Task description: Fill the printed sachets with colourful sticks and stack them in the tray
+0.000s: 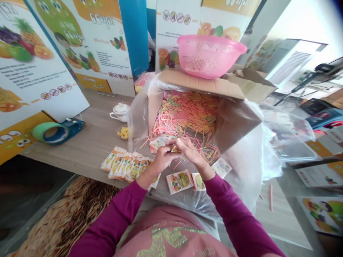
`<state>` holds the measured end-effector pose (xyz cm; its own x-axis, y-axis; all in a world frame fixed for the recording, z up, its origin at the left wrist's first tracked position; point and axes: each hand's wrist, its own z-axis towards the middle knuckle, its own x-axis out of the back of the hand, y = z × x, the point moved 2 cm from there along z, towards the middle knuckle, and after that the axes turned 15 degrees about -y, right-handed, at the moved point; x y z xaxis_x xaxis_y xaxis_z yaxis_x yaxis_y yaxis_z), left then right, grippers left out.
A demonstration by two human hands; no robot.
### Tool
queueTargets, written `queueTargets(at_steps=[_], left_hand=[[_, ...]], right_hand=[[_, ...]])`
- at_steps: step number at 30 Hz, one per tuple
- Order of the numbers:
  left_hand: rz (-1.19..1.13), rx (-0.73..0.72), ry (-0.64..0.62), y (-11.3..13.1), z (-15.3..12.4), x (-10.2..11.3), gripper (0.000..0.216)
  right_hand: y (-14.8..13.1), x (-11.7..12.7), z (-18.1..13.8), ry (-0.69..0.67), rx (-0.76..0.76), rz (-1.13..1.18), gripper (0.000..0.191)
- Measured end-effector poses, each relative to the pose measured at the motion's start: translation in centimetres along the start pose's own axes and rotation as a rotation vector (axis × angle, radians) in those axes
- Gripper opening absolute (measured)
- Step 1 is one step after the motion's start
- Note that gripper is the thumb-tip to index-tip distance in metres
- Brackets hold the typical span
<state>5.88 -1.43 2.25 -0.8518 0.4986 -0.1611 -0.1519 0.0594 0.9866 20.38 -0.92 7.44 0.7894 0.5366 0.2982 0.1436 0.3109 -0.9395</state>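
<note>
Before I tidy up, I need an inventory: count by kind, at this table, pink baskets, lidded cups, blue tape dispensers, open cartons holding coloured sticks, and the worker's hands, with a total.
Pink basket: 1
Lidded cup: 1
Blue tape dispenser: 1
Open carton of coloured sticks: 1
Hands, left hand and right hand: 2
Total: 6

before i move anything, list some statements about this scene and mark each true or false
1. The left hand and right hand are close together. True.
2. The basket is blue. False: it is pink.
3. The white cup has its lid on. True.
4. The tape is inside the open box. False: it lies on the table.
5. Sticks of several colours lie in the open box. True.
</note>
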Motion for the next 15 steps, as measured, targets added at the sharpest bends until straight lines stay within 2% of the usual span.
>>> queueTargets(at_steps=[2, 6, 9, 11, 13, 15], left_hand=[[-0.001, -0.003, 0.008, -0.1, 0.0, 0.4, 0.033], [0.068, -0.076, -0.038, 0.0, -0.2, 1.0, 0.027], [0.274, -0.123, -0.06, 0.5, -0.6, 1.5, 0.019], [0.374, -0.126, -0.053, 1.1, -1.1, 2.1, 0.019], [0.42, -0.113, -0.03, 2.2, -2.2, 3.0, 0.012], [0.436, -0.059, 0.018, 3.3, -3.6, 4.3, 0.01]], right_hand=[[-0.4, 0.4, -0.4, -0.062, 0.022, -0.082, 0.068], [-0.7, 0.5, -0.8, 0.013, 0.056, -0.142, 0.069], [-0.4, -0.7, -0.5, -0.099, 0.043, -0.237, 0.06], [0.0, -1.1, -0.6, -0.146, 0.046, -0.248, 0.061], [0.7, -0.5, -1.2, -0.054, 0.017, -0.209, 0.063], [1.8, 0.8, -2.4, 0.119, -0.057, -0.156, 0.059]])
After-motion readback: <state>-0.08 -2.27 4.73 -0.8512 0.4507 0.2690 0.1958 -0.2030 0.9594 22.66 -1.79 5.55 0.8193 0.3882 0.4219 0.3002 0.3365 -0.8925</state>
